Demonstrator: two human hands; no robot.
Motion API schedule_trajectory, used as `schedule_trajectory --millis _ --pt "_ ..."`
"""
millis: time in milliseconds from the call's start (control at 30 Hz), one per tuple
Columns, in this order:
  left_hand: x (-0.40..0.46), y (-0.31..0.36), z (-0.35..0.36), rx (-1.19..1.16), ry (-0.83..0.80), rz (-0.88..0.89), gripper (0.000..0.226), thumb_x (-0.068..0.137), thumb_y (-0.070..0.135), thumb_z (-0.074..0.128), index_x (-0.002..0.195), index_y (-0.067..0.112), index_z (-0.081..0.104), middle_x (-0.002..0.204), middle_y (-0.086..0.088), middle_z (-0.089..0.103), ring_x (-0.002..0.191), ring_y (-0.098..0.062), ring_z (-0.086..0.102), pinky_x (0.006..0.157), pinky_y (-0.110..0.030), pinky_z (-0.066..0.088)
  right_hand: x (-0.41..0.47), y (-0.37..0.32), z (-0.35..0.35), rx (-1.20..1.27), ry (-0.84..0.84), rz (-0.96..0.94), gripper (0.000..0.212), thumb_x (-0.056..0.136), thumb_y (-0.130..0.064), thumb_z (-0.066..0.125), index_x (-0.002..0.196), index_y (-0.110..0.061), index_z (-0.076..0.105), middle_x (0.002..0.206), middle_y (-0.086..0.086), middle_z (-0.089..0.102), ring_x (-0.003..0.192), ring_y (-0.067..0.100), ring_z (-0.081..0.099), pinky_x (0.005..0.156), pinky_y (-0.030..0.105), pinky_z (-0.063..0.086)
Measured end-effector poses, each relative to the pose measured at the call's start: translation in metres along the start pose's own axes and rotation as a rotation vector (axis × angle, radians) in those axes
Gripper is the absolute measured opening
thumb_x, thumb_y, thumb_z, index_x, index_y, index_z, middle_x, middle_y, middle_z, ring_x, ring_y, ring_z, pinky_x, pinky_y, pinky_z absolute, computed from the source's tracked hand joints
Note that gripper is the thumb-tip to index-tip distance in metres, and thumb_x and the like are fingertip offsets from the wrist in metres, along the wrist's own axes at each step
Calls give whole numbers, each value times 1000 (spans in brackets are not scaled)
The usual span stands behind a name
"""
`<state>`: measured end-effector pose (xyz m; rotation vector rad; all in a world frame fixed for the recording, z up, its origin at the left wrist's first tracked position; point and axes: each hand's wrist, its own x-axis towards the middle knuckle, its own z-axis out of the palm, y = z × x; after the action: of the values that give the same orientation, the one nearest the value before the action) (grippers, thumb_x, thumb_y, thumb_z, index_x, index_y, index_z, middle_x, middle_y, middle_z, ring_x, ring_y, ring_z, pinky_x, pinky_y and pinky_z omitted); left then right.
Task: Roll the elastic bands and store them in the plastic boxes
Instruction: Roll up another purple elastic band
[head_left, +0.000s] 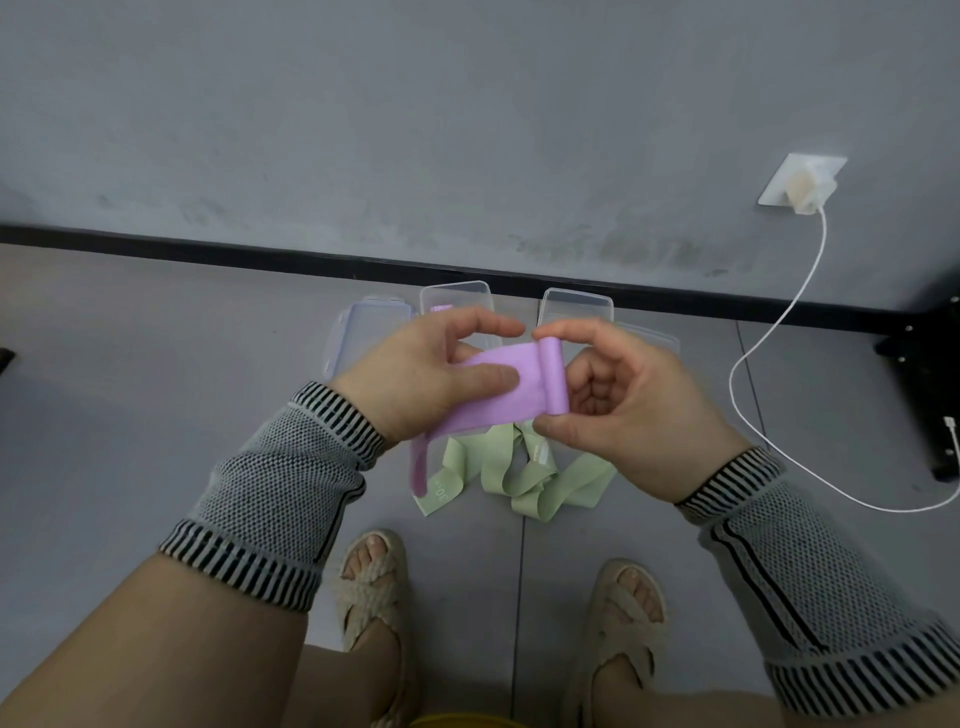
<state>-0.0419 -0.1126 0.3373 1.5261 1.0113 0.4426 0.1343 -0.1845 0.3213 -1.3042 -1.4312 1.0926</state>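
A purple elastic band (514, 387) is held up between both hands, its right end turned into a small roll. My right hand (618, 405) pinches that roll between thumb and fingers. My left hand (421, 379) holds the flat stretch, thumb pressed on top; the loose tail hangs down below it. A green elastic band (519, 478) lies crumpled on the floor under my hands. Clear plastic boxes stand by the wall: one (457, 299) with something purple inside, another (576, 304) to its right, and a lid (363, 332) lies at the left.
A white charger (802, 192) sits in a wall socket, its cable (763, 343) looping over the floor at right. A black stand base (930, 358) is at the far right. My sandalled feet (371, 582) stand below the green band. A black skirting runs along the wall.
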Motion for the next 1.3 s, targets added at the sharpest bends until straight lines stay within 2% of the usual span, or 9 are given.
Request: schedule_trajectory --millis 167,267,367,467,567,767,900,1033,1300 --pt "-1 5 0 -14 46 36 36 74 10 72 102 31 63 69 1 70 58 -9 62 57 -19 49 -1 2 -2 -56 46 12 57 67 4 79 105 -34 59 63 -6 61 59 12 56 63 26 49" --pt "0 6 2 -70 71 8 39 72 9 75 104 28 63 71 -1 72 60 -11 62 61 -22 49 -3 0 1 -314 117 -47 53 68 -4 77 102 -39 58 63 -7 61 57 6 57 62 21 49" --pt "1 9 7 33 132 -1 42 74 21 77 111 30 60 77 5 71 64 -2 65 64 -20 51 -3 -3 9 -553 162 -129 38 75 -10 71 106 -30 60 61 -7 61 60 8 59 63 24 50" --pt "1 12 19 74 186 4 47 72 28 78 115 30 58 81 14 65 67 6 63 63 -9 51 -2 -2 14 -647 173 -148 32 80 -15 67 109 -26 60 60 -8 59 58 8 58 62 25 49" --pt "1 14 28 86 230 -12 50 74 24 77 120 25 58 87 5 64 64 2 62 52 -9 49 0 1 15 -668 167 -128 35 80 -14 68 112 -26 60 59 -10 54 58 7 56 61 22 48" --pt "-1 18 27 -58 205 -37 37 80 6 70 114 16 59 59 10 63 45 3 59 44 -8 43 3 3 14 -486 127 -51 52 74 -7 71 117 -32 58 62 -7 57 62 7 57 63 18 49" --pt "1 12 18 15 167 -46 36 76 17 75 107 30 62 80 -9 68 60 -12 60 59 -32 55 2 4 10 -196 17 11 65 71 -4 78 119 -41 53 64 -5 56 58 6 54 64 24 51" --pt "-1 16 13 -204 72 -61 39 85 -1 61 120 15 56 60 0 63 39 -2 53 40 -11 40 3 3 5 8 -41 64 69 70 -1 79 125 -33 51 60 -7 59 59 10 56 66 23 50" --pt "0 14 10 -310 -40 -42 45 83 -4 59 124 14 54 82 -13 65 52 -8 62 47 -15 46 1 -4 2 135 -106 109 63 70 4 76 117 -32 54 57 -7 61 56 8 57 63 20 50"
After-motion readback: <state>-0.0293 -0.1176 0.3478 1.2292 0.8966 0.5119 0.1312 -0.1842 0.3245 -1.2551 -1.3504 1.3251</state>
